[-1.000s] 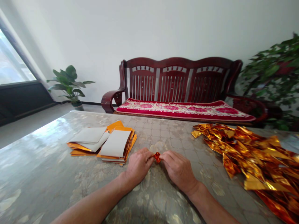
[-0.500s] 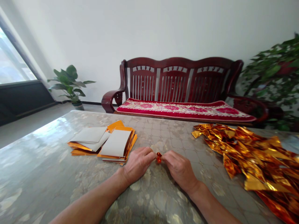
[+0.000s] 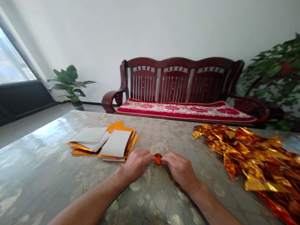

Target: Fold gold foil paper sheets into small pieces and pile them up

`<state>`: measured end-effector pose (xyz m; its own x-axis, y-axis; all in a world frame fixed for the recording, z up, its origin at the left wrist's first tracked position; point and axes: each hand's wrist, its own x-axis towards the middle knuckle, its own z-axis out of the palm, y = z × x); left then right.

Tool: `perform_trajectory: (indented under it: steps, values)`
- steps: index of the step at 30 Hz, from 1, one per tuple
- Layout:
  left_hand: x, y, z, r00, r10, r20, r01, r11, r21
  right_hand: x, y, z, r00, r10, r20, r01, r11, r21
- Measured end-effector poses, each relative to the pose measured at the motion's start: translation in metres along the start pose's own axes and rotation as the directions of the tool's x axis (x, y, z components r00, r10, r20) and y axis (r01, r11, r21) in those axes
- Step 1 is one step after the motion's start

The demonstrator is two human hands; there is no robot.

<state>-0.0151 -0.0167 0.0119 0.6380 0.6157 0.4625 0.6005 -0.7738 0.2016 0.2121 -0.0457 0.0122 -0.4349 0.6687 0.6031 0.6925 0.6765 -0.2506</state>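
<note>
Left hand (image 3: 138, 163): your thumb and fingers pinch the orange foil piece (image 3: 158, 158) at its left side.
Right hand (image 3: 180, 170): you pinch its right side.
Foil piece position: directly between your hands, neither nearer; held crosswise, true long axis unclear.
Paper stacks (image 3: 114, 144): just beside your left hand.
Crumpled foil heap (image 3: 255, 159): well right.
Tabletop (image 3: 172, 132): runs ahead between stacks and heap; far edge before the bench (image 3: 174, 86).

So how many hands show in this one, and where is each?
2: the left hand pinches the left side of a small orange foil piece; the right hand pinches its right side, nearer the foil heap. No other hands show.
</note>
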Motion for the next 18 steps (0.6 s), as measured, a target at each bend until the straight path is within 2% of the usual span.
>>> perform_trajectory:
  steps: [7, 18]
  values:
    - [0.0002, 0.0009, 0.0002, 0.999, 0.017, -0.051, -0.018, 0.999, -0.033, 0.0, 0.0016, -0.003, 1.0, -0.019, -0.024, 0.019, 1.0, 0.02]
    - [-0.0005, 0.0018, 0.0012, 0.999, -0.027, 0.039, 0.027, 1.0, 0.002, -0.0019, 0.0024, 0.0026, 0.999, -0.008, -0.045, 0.008, 1.0, 0.0]
